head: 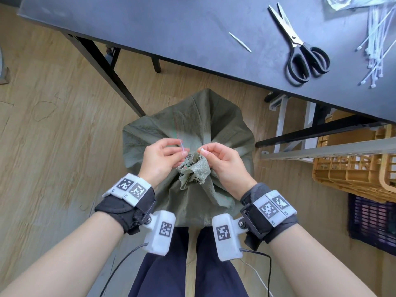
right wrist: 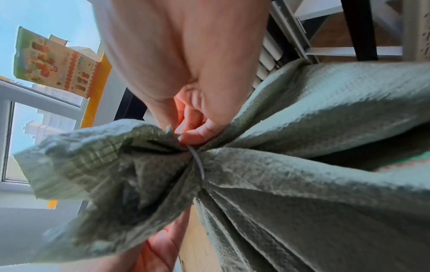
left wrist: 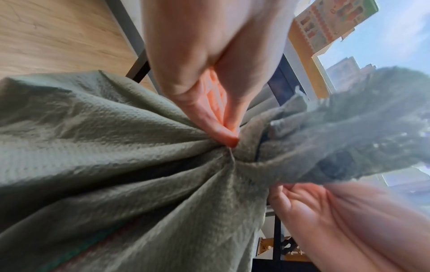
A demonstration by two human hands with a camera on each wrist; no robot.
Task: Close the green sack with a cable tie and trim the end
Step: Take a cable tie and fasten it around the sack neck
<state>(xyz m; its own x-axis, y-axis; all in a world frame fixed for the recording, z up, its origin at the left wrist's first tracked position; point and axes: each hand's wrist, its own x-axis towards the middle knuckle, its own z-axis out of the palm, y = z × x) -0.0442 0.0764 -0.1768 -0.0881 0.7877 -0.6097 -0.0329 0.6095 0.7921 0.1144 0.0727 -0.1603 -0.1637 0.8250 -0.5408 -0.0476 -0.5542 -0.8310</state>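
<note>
The green sack (head: 192,129) stands on the wooden floor (head: 53,93) between the person's knees, its mouth gathered into a bunched neck (head: 194,170).

On the left, the left hand (head: 159,160) curls its fingers and thumb round the thin free tail of the cable tie (head: 182,147), which rises past the fingertips. If that pinch slackens or the smooth strap slides through the fingers, the pull stops short and the loop stays loose.

In the middle, the right wrist view shows the white strap (right wrist: 196,162) biting into the gathered cloth just under the flared mouth. It sits close to the frill, so an uneven tug could probably walk the loop up and off the neck, or leave a fold outside it and a gap in the closure.

To the right of the neck, the right hand (head: 222,162) pinches the small white head of the tie (head: 202,150) between thumb and forefinger. If it gives way under the opposite pull, the whole neck twists instead of tightening, and the sack may tip.

Farther right, on the dark counter (head: 171,28), lie a short cut strip (head: 239,42), the scissors (head: 300,48) and a bundle of spare ties (head: 377,46). The scissors are well apart from both hands; reaching for them means releasing one end, and an unlatched tie could back off. Trimming too close might nick the sack.
</note>
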